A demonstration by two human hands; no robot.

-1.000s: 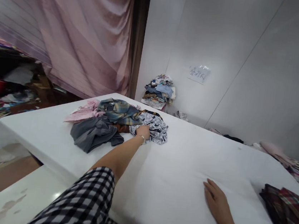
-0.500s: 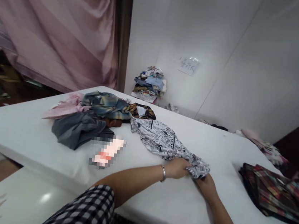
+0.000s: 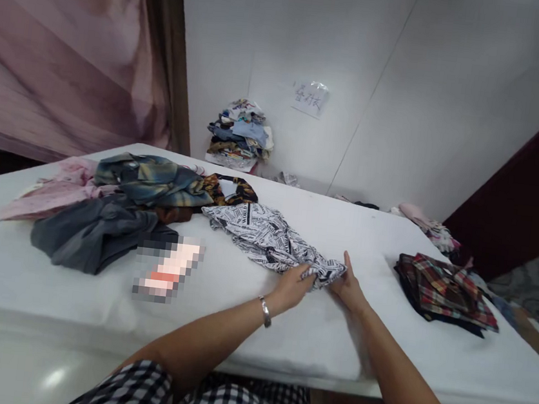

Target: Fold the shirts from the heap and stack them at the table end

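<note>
A white shirt with black newspaper print [image 3: 270,234] lies crumpled and stretched lengthwise across the table. My left hand [image 3: 293,288], with a silver bracelet at its wrist, is closed on the near edge of its bunched right end. At the tip of that same end is my right hand [image 3: 349,290], holding the cloth with one digit sticking up and its other fingers partly hidden by the fabric. The shirt's far left end touches a dark shirt with orange pattern [image 3: 246,193].
Left on the white table [image 3: 227,314] lie a plaid shirt [image 3: 155,179], a pink garment [image 3: 64,188] and a dark grey garment [image 3: 95,231], beside a pixelated item [image 3: 171,272]. Folded plaid shirts [image 3: 449,290] lie at right. A clothes stack [image 3: 241,134] stands by the wall.
The view has turned right, showing more beyond the folded shirts. My right hand has shifted on the cloth, and one of its digits now points up. My left hand keeps its hold.
</note>
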